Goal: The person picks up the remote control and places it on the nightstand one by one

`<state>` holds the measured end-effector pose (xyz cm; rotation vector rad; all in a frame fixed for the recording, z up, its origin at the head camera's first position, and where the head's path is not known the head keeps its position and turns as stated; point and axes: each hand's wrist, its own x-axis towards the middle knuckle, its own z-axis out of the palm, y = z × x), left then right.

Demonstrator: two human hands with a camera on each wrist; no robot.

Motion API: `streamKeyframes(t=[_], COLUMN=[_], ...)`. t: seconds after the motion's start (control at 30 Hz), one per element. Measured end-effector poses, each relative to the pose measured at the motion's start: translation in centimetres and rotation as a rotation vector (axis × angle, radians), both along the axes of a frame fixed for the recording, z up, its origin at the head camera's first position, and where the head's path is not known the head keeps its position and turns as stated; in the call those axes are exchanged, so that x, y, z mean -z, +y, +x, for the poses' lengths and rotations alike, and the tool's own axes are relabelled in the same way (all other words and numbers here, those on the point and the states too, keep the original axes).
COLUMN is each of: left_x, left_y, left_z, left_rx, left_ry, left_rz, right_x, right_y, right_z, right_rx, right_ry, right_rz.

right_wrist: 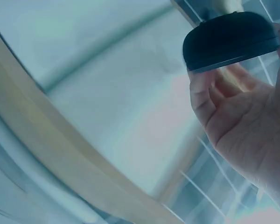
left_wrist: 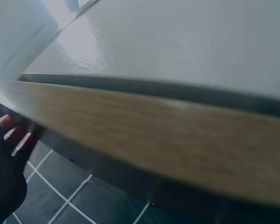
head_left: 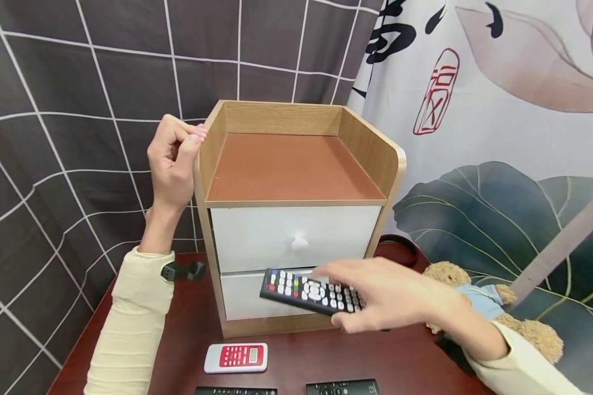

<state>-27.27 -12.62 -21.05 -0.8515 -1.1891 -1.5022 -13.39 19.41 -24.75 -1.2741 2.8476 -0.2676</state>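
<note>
A black remote control (head_left: 308,291) with white and coloured buttons is held in my right hand (head_left: 380,296), in front of the lower drawer and tilted. The right wrist view shows the dark end of that remote (right_wrist: 231,42) between the thumb and fingers of the right hand (right_wrist: 245,121). My left hand (head_left: 173,159) is raised at the upper left of a small wooden cabinet (head_left: 296,167); its curled fingers and thumb grip the top edge of the side panel. In the left wrist view, fingers (left_wrist: 14,133) show beside the wooden panel edge (left_wrist: 130,123).
Two white drawers, the upper one (head_left: 257,233) with a round knob (head_left: 299,243), face me. On the dark red table (head_left: 178,340) lie a white-and-red remote (head_left: 235,357) and two black remotes (head_left: 343,387) at the front. A teddy bear (head_left: 494,307) lies right.
</note>
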Motion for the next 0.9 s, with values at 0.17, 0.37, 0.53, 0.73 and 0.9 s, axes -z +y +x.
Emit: streamKeyframes(t=[0.17, 0.37, 0.53, 0.73, 0.9], left_x=[-0.3, -0.2, -0.2, -0.4, -0.3], left_y=[0.6, 0.6, 0.3, 0.5, 0.5], left_z=[0.3, 0.3, -0.1, 0.4, 1.3], left_rx=[-0.036, -0.044, -0.073, -0.083, -0.1], left_ry=[0.035, 0.043, 0.044, 0.043, 0.041], left_rz=[0.037, 0.038, 0.014, -0.003, -0.01], right_x=[-6.7, -12.3, -13.9, -13.5, -13.0], right_y=[-1.9, -4.5, -5.6, -5.8, -5.8], right_z=[-1.0, -4.1, -7.6, -10.8, -12.3], right_rx=[0.036, 0.292, 0.521, 0.703, 0.8], right_ry=[0.064, 0.214, 0.214, 0.18, 0.159], right_rz=[-0.031, 0.021, 0.094, 0.184, 0.172])
